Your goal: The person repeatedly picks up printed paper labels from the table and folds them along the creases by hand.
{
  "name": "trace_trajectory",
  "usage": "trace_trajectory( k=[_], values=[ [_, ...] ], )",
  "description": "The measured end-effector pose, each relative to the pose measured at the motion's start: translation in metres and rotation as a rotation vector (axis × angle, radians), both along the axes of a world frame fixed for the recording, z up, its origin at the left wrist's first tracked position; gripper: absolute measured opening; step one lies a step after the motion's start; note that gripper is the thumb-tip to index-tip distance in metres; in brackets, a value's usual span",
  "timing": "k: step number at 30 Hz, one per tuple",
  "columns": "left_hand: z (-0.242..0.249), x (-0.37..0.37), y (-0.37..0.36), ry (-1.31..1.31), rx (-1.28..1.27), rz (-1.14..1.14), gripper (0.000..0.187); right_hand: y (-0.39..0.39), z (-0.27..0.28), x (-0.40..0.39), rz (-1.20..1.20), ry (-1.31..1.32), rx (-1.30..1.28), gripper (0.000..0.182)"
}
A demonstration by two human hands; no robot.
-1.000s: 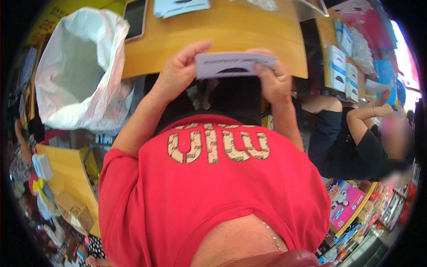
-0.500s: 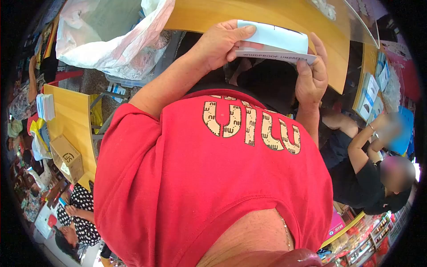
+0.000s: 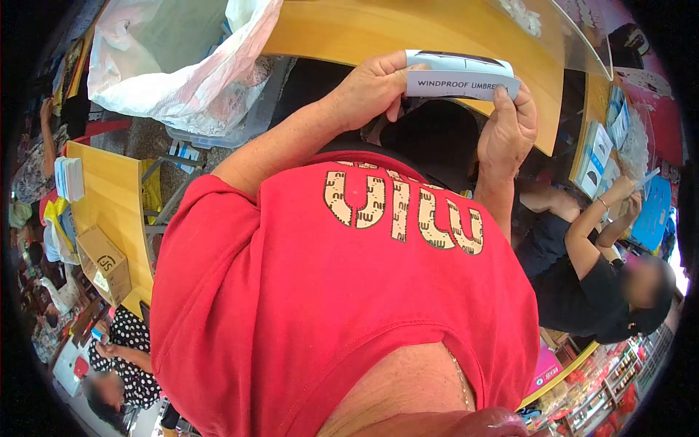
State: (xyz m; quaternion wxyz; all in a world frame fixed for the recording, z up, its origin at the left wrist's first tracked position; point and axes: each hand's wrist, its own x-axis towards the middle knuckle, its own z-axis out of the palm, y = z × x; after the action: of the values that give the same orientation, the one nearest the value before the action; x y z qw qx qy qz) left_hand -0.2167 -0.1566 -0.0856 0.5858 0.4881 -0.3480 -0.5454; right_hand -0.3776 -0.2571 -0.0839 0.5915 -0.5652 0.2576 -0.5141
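Up over the near edge of the wooden table, both hands hold a white and pale-blue card umbrella sleeve [image 3: 455, 82] printed "WINDPROOF UMBRE…", with the last letters under a thumb. My left hand [image 3: 380, 81] grips its left end, with some fingers hidden behind the card. At the other end, my right hand [image 3: 510, 124] pinches the lettered panel, thumb in front and fingers behind. A second panel with a dark picture shows along the top, bent over behind the lettered one. Whether anything is inside the sleeve cannot be seen.
A large white plastic sack [image 3: 175, 80] stands open at the left of the wooden table [image 3: 342, 29]. Farther left, another table carries a cardboard box [image 3: 104, 266] and a stack of cards [image 3: 69, 178]. Flat printed sleeves [image 3: 597, 156] lie at right, near a seated co-worker [image 3: 593, 284].
The sleeve has tilted so its lettered panel faces me more fully, and the gap between its panels has narrowed. Both hands have shifted slightly, the left one rightward and down.
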Motion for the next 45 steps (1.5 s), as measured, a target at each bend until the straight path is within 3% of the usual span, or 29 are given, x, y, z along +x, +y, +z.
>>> trace_trajectory(
  k=[7,23,26,29,31,35,45],
  values=[
    [-0.001,0.015,0.004,-0.101,0.056,-0.237,0.028,-0.003,-0.005,-0.005,0.066,-0.037,0.072,0.009],
    [-0.001,0.013,0.008,-0.014,0.031,-0.332,0.035,-0.004,-0.005,-0.004,0.031,0.008,0.064,0.007],
    [-0.002,0.012,0.009,-0.098,0.047,-0.389,0.035,-0.005,-0.006,-0.005,0.023,0.019,0.049,0.007],
    [-0.007,0.006,0.008,-0.126,-0.015,-0.338,0.031,-0.005,-0.005,-0.005,0.024,0.048,0.042,0.007],
    [-0.001,-0.001,0.008,0.032,-0.076,-0.197,0.030,-0.004,-0.004,-0.006,0.017,0.072,0.030,0.006],
    [0.000,-0.007,0.007,0.069,-0.018,-0.057,0.033,-0.003,-0.004,-0.006,-0.004,0.114,-0.035,0.004],
    [0.007,-0.009,0.005,0.175,-0.032,-0.027,0.033,-0.005,-0.002,-0.008,0.018,0.155,-0.132,0.002]
  ],
)
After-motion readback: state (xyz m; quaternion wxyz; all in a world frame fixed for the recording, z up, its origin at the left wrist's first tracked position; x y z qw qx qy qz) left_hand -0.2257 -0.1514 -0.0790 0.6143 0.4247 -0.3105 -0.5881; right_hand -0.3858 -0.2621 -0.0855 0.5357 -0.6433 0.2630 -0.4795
